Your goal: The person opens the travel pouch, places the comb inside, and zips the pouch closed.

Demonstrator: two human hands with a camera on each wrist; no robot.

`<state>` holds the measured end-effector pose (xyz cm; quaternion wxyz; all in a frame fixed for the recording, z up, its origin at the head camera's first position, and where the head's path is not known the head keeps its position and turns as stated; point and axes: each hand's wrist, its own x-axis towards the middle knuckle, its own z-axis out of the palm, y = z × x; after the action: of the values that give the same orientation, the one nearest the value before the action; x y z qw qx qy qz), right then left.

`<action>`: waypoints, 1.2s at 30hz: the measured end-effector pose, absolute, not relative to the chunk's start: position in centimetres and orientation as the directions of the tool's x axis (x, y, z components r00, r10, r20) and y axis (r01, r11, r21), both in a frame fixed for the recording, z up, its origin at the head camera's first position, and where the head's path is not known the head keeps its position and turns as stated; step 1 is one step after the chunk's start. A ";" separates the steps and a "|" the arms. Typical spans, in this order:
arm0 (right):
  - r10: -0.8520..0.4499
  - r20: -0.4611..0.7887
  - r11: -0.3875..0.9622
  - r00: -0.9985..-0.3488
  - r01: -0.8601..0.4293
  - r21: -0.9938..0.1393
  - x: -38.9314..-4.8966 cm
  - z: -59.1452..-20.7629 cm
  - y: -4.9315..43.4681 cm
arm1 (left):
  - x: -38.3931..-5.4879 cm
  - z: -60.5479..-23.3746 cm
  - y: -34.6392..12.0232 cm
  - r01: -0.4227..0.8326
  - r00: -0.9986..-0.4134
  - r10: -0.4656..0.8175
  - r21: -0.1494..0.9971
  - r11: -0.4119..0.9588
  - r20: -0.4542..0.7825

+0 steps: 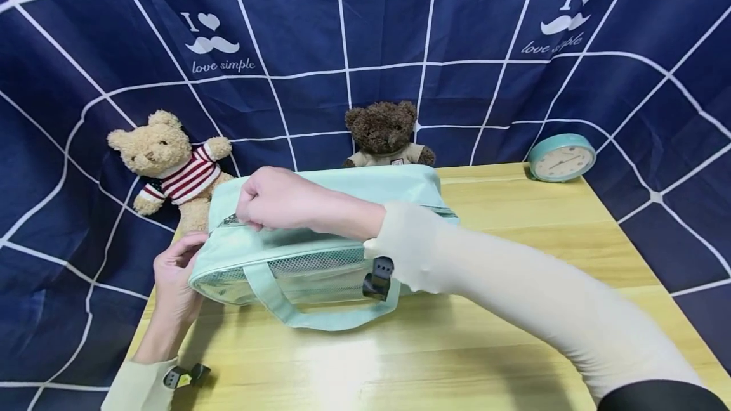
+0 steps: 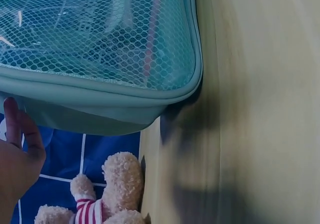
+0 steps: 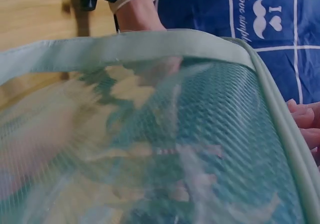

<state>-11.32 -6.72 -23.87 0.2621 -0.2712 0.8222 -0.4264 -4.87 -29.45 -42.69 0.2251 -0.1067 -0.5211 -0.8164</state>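
A mint-green zippered mesh bag (image 1: 342,176) with a strap handle (image 1: 337,321) lies on the table in the head view. My right hand (image 1: 285,202) is over its top, fingers curled at the left part of the zipper (image 1: 230,219), pinching the pull, which the fingers hide. Low at the bag's left end, my left hand (image 1: 178,268) pinches its edge with thumb and fingers. The left wrist view shows those fingers (image 2: 22,129) against the side below the mesh panel (image 2: 100,43). Through the mesh (image 3: 225,134) in the right wrist view, clear plastic shows inside.
A tan teddy bear (image 1: 185,170) in a striped top sits left, close behind the bag. Behind the bag is a dark brown bear (image 1: 381,132). A teal round clock (image 1: 562,158) stands at the table's (image 1: 514,322) far right corner. Blue checked cloth (image 1: 388,30) hangs around.
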 end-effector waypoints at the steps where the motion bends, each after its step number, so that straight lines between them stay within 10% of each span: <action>1: -0.674 -0.203 0.486 -0.711 -0.218 -0.847 -11.5 -23.7 -6.4 | -5.0 -42.7 -29.5 0.484 -0.873 -0.250 0.800 -0.354 0.418; 36: -0.526 -0.041 0.254 -0.849 -0.111 -0.961 -10.8 -25.3 17.5 | -5.2 -42.6 -30.0 0.465 -0.882 -0.282 0.799 -0.381 0.378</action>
<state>-10.83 17.48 -25.35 0.1809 -0.2066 0.7708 -0.5749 -5.17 -30.03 -42.64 0.2261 -0.0898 -0.5082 -0.8262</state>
